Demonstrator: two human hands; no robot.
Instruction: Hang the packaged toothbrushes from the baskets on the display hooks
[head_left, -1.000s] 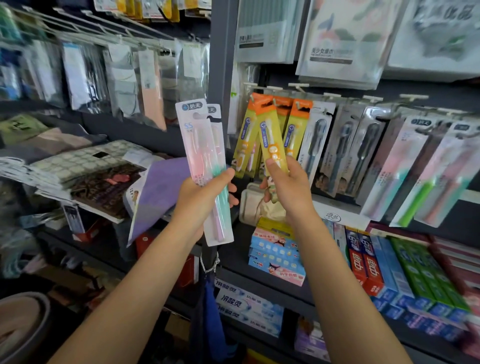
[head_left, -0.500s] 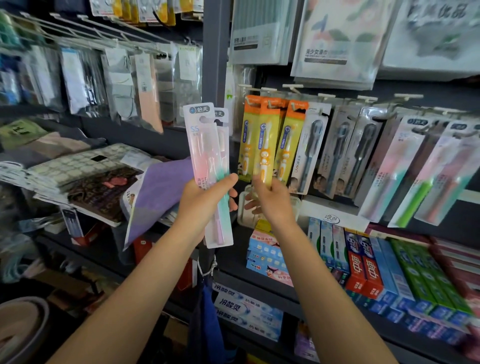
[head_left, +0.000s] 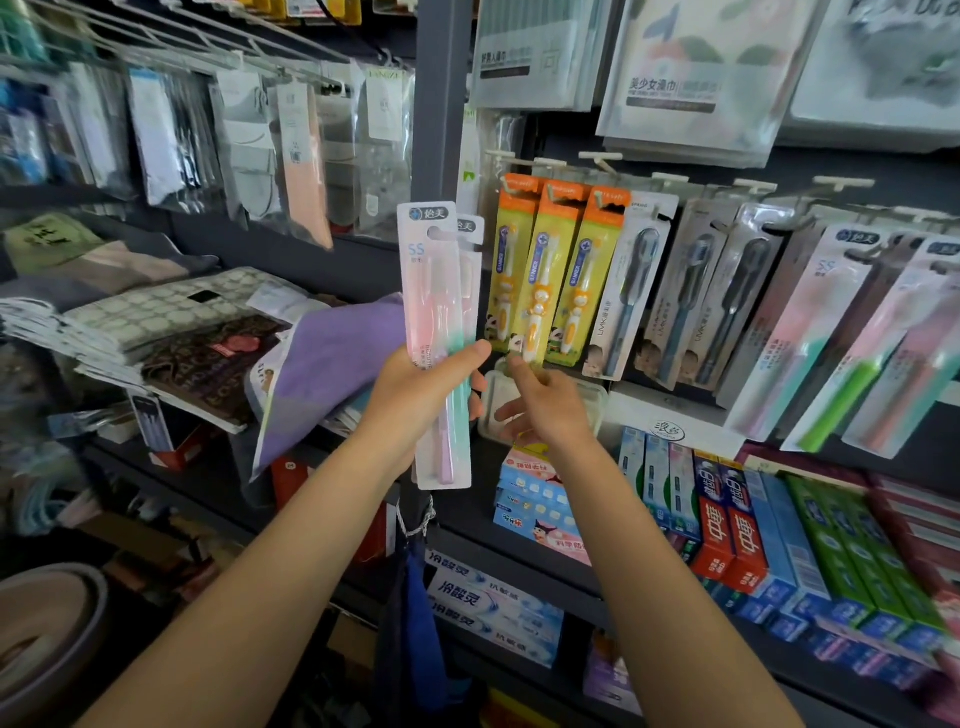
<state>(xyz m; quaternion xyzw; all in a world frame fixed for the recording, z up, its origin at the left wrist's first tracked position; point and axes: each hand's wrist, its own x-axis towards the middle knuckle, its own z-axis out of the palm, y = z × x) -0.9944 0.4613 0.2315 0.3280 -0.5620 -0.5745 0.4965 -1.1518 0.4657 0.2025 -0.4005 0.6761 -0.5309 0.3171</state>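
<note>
My left hand (head_left: 415, 400) grips two pink-and-teal toothbrush packs (head_left: 434, 291) upright by their lower half, in front of the shelf post. Three orange-and-yellow children's toothbrush packs (head_left: 540, 270) hang side by side from white display hooks (head_left: 597, 158). My right hand (head_left: 550, 410) is just under them, fingers loosely spread and holding nothing, with the index fingertip at the lower edge of the middle pack. No basket is in view.
Grey toothbrush packs (head_left: 691, 291) and more pink-and-teal packs (head_left: 831, 322) hang on hooks to the right. Toothpaste boxes (head_left: 727, 525) fill the shelf below. Folded cloths (head_left: 322, 364) lie on the left shelf, and bagged goods (head_left: 249, 135) hang above them.
My right hand brought the tilted yellow pack upright onto the hook beside the others, then let go and dropped slightly. My left hand kept hold of its two packs.
</note>
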